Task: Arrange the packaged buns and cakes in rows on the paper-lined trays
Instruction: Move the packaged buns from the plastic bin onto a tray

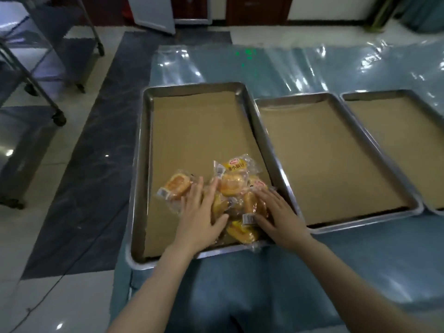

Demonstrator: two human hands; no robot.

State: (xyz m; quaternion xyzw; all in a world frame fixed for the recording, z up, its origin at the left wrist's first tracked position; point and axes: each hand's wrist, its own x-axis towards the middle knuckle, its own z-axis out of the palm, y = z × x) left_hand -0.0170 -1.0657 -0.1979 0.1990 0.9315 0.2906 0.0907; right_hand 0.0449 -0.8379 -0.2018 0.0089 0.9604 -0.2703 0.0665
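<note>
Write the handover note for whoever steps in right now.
Left hand: open, flat on the pile of packaged buns.
Right hand: open, fingers on the same pile.
Buns: heaped at the near end of the left tray; one pack hangs over its near rim.
Middle tray and right tray: lined with brown paper.
Done: no rows laid yet.
Left: spread the buns into rows.

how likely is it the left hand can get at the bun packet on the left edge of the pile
Probably yes: the left hand lies flat on the pile right beside that bun packet, with nothing covering it.
</note>
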